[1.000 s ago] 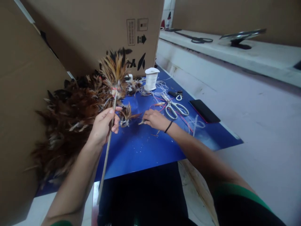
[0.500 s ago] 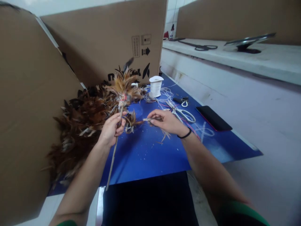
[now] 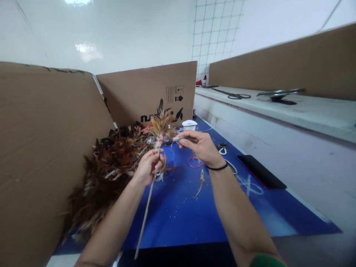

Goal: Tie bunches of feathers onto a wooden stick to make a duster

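My left hand [image 3: 151, 165] is closed around a thin stick [image 3: 145, 218] just below its feathered head. Brown and tan feathers [image 3: 162, 124] fan out at the stick's top, with a red band [image 3: 160, 139] at their base. Close by on the right, my right hand [image 3: 199, 146] pinches a small dark feather [image 3: 190, 139] whose pale end points at the bound part of the head. Whether that end touches the binding I cannot tell. Behind my left fingers, part of a small feather clump [image 3: 160, 176] shows on the blue table.
A large pile of brown feathers [image 3: 111, 174] lies on the left, walled by cardboard [image 3: 41, 148]. Beyond my right hand stands a white spool [image 3: 189, 124]. A black phone [image 3: 261, 171] lies at the right, near a pink loop [image 3: 195, 162] and a loose feather [image 3: 201, 183] on the table [image 3: 178, 218].
My right hand has brought the feather from over the table up beside the feathered head. The camera view has tilted upward, and my left hand still grips the stick.
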The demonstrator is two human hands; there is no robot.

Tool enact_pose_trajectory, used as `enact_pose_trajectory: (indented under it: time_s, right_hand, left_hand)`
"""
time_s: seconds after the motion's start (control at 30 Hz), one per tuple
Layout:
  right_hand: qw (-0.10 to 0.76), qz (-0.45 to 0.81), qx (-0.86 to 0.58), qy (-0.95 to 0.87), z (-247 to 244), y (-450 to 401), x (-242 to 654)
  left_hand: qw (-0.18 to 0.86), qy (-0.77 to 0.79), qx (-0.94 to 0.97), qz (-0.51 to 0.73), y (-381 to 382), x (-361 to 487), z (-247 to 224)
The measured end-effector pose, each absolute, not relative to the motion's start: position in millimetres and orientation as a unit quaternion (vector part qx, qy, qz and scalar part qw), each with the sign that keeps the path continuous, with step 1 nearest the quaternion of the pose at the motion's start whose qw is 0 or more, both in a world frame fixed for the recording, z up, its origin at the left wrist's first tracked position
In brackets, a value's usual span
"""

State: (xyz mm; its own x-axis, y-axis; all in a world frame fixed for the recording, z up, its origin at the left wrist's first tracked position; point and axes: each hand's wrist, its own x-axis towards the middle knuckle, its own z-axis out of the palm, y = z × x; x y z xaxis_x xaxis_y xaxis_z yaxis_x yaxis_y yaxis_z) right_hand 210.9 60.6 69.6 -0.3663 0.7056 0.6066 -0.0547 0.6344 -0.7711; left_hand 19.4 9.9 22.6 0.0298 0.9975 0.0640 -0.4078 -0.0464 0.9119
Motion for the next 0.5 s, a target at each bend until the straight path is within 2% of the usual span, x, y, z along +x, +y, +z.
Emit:
enact_pose_trajectory:
  time_s: [0.13,0.37,0.5]
  right_hand:
    - [0.534,0.333,-0.198,-0.751,77,67,206]
    - [0.533,0.139,-0.194,-0.812,86,61,216]
    - [0.523,0.101,-0.195,-0.823,91,47,220]
  left_hand:
    - [0.575,0.364,0.434,0.590,15,27,32]
    - [0.555,0.340,0.481,0.587,22,36,48]
    - [0.564,0.313,0.495,0.582,24,40,55]
